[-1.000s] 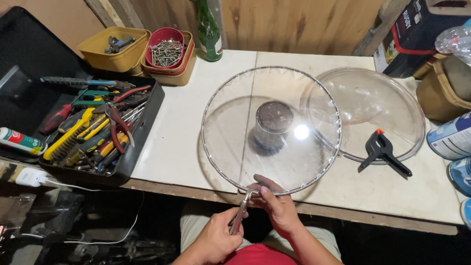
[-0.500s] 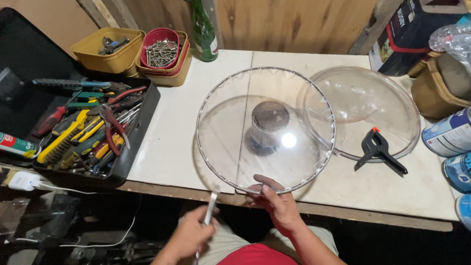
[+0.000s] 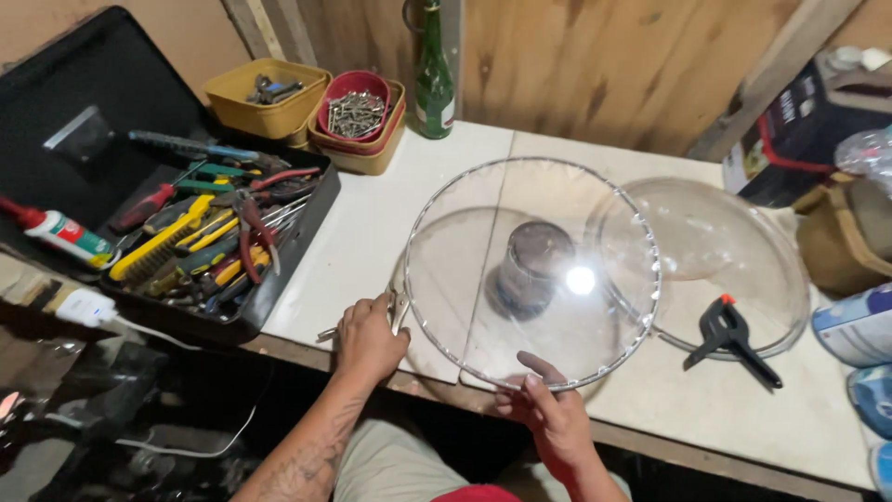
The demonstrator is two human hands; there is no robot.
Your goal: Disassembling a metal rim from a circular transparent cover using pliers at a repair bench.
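I look down at a white worktop (image 3: 372,232). My right hand (image 3: 548,418) grips the near rim of a round clear plastic dome with a metal edge (image 3: 534,270), thumb on top. My left hand (image 3: 367,339) holds a small metal tool (image 3: 395,311) against the dome's left rim. A dark cylindrical jar (image 3: 531,265) shows through the dome. A second clear dome (image 3: 734,251) lies to the right, a black spring clamp with an orange tip (image 3: 729,335) resting on its edge. An open black case of hand tools (image 3: 200,232) sits left.

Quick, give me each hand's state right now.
Left hand: closed on small pliers at the clear disc rim.
Right hand: gripping the disc's near edge.
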